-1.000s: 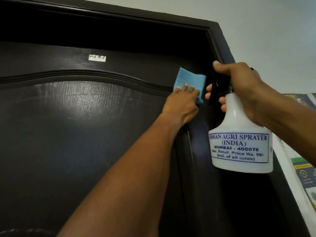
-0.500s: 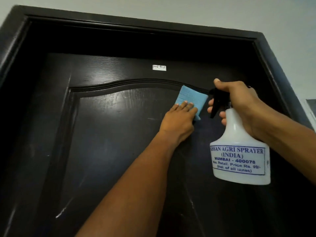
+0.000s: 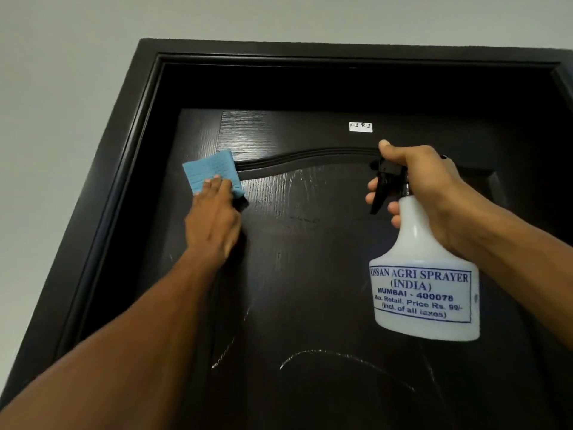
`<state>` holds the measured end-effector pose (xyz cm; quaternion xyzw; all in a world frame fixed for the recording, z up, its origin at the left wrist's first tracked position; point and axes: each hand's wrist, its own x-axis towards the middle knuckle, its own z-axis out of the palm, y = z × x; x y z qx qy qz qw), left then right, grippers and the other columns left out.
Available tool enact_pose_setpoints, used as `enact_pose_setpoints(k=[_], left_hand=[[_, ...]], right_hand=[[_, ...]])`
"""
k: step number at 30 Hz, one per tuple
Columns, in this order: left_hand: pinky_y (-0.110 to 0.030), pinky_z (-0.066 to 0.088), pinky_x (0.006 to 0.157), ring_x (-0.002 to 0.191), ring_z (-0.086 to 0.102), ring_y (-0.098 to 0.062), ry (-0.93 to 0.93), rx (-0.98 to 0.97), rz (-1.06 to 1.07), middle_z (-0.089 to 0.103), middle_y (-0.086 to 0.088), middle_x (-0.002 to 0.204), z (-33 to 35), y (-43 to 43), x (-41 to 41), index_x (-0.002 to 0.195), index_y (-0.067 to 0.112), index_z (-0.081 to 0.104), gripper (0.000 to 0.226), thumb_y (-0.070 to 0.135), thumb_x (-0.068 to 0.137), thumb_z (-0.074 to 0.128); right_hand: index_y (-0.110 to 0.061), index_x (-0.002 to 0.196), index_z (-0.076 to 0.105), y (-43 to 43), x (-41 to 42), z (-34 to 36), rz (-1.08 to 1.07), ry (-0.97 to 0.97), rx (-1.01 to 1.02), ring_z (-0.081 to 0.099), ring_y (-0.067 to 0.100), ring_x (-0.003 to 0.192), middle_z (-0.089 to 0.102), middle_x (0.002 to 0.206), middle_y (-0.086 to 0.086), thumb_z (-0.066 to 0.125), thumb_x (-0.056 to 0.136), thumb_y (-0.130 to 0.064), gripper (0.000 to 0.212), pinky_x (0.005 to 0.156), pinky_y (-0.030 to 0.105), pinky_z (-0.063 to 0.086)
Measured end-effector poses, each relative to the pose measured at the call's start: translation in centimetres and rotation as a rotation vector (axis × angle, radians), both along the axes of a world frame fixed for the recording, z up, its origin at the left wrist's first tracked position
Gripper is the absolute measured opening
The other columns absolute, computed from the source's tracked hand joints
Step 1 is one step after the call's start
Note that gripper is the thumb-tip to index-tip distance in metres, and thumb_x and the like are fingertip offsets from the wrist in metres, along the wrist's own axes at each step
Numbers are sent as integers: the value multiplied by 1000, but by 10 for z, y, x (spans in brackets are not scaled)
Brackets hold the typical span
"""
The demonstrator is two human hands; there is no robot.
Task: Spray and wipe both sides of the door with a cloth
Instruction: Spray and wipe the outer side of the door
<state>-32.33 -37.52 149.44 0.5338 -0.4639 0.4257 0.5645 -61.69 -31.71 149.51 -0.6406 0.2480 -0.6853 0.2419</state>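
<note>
Two hands are being shown in the head view, each being given its own job on the dark wooden door (image 3: 310,274). A folded blue cloth (image 3: 210,172) is being pressed flat against the upper left corner of the raised panel, at the end of the arched moulding (image 3: 304,159), presumably so that the wetted surface is being rubbed right up to its edge. It is being pinned there by the left hand (image 3: 214,218), whose fingers are being held straight and together on the cloth's lower part, not curled round it. A white spray bottle (image 3: 424,290) is being held upright before the door's right half by the right hand (image 3: 434,193), which is being clamped round the neck with fingers on the black trigger (image 3: 379,197), likely so that spray can be added at once. A small white sticker (image 3: 360,126) is being seen above the moulding.
</note>
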Motion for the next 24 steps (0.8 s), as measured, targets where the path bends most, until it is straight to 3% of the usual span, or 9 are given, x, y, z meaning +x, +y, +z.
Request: enact_pose_setpoints(k=[4, 6, 10, 14, 20, 24], left_hand=[[-50, 23, 118, 147, 22, -32, -20, -55, -28, 27, -10, 160, 3, -35, -50, 148, 20, 36, 49, 14, 99, 40], [-47, 13, 122, 149, 17, -32, -92, -53, -15, 24, -11, 160, 8, -57, -88, 149, 20, 35, 53, 17, 97, 46], [-44, 11, 122, 149, 16, -30, -274, 19, -64, 26, -11, 160, 17, -87, -180, 146, 20, 38, 56, 17, 90, 46], [-42, 8, 122, 150, 15, -28, -625, 155, -67, 25, -9, 160, 14, -110, -246, 145, 20, 41, 59, 19, 87, 49], [-37, 8, 123, 151, 12, -21, -864, 177, 114, 21, -5, 162, 20, -103, -208, 148, 22, 37, 58, 18, 92, 50], [-36, 8, 123, 151, 13, -21, -782, 178, 189, 19, -4, 163, 29, -76, -147, 150, 22, 34, 59, 18, 92, 48]], right_hand=[[-9, 89, 75, -2, -12, 3, -7, 1, -31, 60, 11, 43, 79, 80, 9, 59, 93, -58, 52, 46, 26, 47], [-11, 92, 75, -4, -26, 2, -24, 5, -47, 63, 12, 49, 79, 83, 8, 59, 93, -58, 50, 49, 29, 47], [-13, 95, 75, -7, -53, 4, -62, -7, -64, 67, 17, 63, 79, 85, 6, 61, 90, -60, 49, 52, 29, 45], [-12, 91, 74, -13, -78, 11, -55, -11, -40, 60, 10, 39, 78, 82, 7, 61, 85, -66, 56, 38, 19, 43], [-13, 102, 75, -28, -82, 16, -13, 3, -24, 58, 9, 33, 80, 83, 7, 60, 78, -74, 67, 42, 22, 46], [-9, 90, 75, -36, -54, 14, 82, 6, 10, 54, 10, 31, 78, 82, 11, 60, 81, -72, 65, 37, 20, 44]])
